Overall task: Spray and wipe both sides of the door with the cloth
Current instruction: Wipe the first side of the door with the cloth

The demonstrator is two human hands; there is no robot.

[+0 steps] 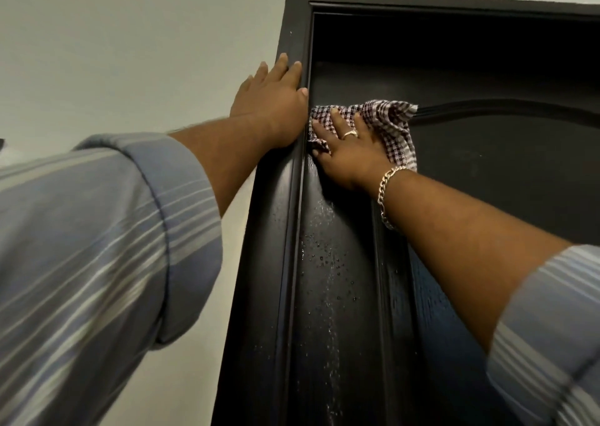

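We see the door (454, 198) beaded with spray droplets (324, 263) below our right hand (349, 153), which presses the cloth (389, 117) flat, fingers spread, near the door's top left corner. Runs may streak unwiped. Our left hand (269, 101) lies flat, fingers straight, on the frame (292, 36).

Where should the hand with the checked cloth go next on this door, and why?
Probably straight down. The right hand presses the cloth flat near the top of the door, while spray droplets still bead and run just below it. The left hand rests on the door frame, steadying.
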